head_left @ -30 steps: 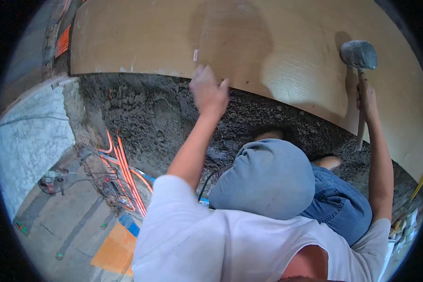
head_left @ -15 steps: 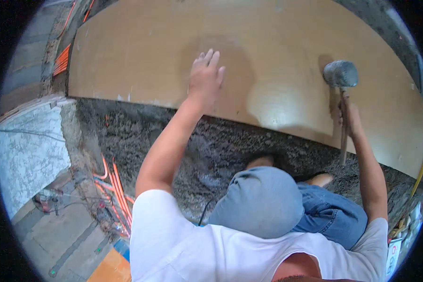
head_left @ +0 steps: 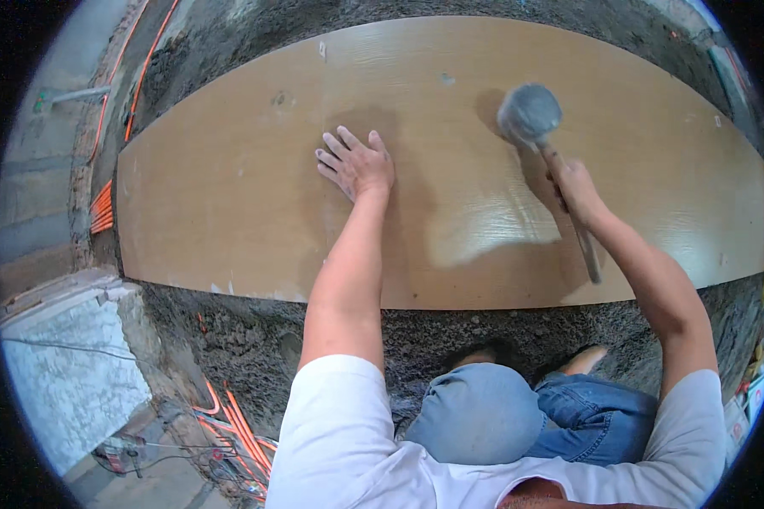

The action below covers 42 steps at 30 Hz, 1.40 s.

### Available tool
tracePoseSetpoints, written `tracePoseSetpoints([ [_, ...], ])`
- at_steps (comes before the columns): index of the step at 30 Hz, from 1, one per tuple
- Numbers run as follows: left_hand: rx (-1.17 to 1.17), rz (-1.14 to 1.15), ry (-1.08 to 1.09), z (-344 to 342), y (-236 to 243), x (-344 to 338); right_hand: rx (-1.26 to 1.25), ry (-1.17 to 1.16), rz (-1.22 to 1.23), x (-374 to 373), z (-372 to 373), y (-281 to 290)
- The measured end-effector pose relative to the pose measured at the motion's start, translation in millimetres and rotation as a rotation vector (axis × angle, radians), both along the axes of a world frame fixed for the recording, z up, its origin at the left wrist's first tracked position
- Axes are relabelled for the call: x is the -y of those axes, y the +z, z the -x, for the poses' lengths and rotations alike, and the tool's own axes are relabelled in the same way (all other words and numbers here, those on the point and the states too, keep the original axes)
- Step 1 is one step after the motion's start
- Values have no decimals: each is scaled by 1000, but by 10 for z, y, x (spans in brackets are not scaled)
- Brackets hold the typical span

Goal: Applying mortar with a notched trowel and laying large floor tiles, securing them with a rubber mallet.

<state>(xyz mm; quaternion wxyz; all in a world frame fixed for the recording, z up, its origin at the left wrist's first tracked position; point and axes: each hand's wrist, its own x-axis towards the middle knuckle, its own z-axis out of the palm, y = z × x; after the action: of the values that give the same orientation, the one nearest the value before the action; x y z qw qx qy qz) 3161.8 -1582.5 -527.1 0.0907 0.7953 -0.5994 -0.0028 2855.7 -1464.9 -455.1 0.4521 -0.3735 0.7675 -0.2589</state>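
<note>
A large smooth tan panel [head_left: 255, 212] lies flat on dark, rough mortar. My left hand [head_left: 361, 168] is spread over its middle-left part, fingers apart and holding nothing; it seems to rest on the surface. My right hand [head_left: 575, 188] is wrapped around the wooden handle of a mallet [head_left: 530, 113]. The mallet's grey head is slightly blurred and hangs over the panel's right half, with a shadow beside it; whether it touches cannot be made out. The handle end points back toward my knees.
Wet mortar [head_left: 229, 339] shows along the panel's near edge, around my feet. Orange conduits [head_left: 244, 428] stick up at the lower left, beside a broken white-coated wall piece [head_left: 76, 365]. More orange conduits [head_left: 102, 208] lie at the panel's left end. A power tool [head_left: 120, 455] sits at the lower left.
The view has tilted so the panel's far edge now shows. My left hand has spread out over the panel. The mallet has moved left and its handle is now slanted.
</note>
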Motion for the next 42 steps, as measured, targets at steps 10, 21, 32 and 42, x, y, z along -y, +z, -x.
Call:
tracePoseSetpoints([
  [10,126,42,-1,-78,-53,60,60,-94,177,868,-256,71],
  [21,263,-65,-8,-33,-137,-12,-3,-417,197,342,486,-139],
  [32,349,-184,39,-97,-46,4,-39,-157,-429,-1484,1231,852],
  [42,112,-80,-740,1757,251,-169,-143,-398,-123,-2428,1933,503],
])
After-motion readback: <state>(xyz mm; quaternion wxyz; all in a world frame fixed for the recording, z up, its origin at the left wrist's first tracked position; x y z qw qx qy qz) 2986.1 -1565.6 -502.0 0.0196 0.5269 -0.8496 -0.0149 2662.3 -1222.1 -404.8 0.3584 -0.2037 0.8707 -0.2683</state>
